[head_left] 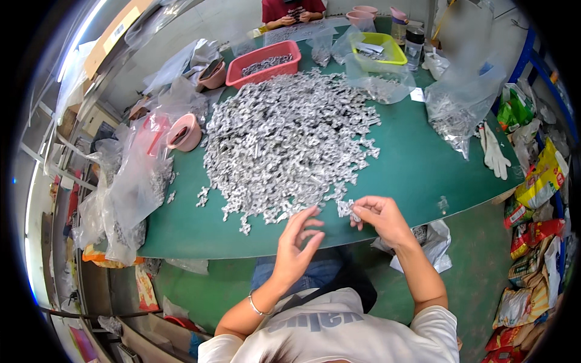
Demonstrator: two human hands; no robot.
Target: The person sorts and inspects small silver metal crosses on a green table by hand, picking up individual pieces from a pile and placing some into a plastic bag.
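A broad heap of small silvery metal parts covers the middle of the green table. My right hand is closed, with thumb and fingers pinching a small metal part just off the heap's near right edge. My left hand hovers by the near edge of the heap, fingers curved and apart, with nothing seen in it. The exact shape of the pinched part is too small to make out.
A red tub and a yellow-green basket stand at the back. A pink bucket and plastic bags line the left. On the right lie a filled clear bag and a white glove. Another person sits opposite.
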